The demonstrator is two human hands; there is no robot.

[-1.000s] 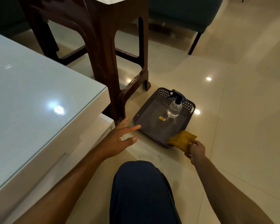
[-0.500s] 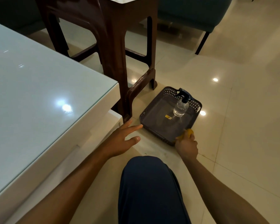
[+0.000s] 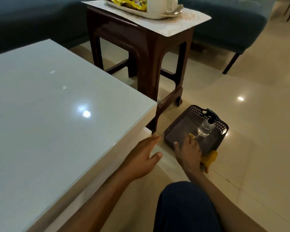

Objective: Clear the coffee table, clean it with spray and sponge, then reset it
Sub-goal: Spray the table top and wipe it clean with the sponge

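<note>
Both hands work low by the floor tray (image 3: 172,131): the right hand (image 3: 188,152) clutches the yellow sponge (image 3: 209,158) at its near rim beside the spray bottle (image 3: 205,127), apparently stowing it, while the left hand (image 3: 141,158) hovers open and empty against the bare coffee table (image 3: 57,106).

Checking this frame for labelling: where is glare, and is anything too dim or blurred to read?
Head view: ceiling-light glare spots on the coffee table top and on the floor; dim, warm light overall; the spray bottle in the basket is clear but dark; the sofa is nearly black; straight edges bow slightly from the wide lens.
</note>
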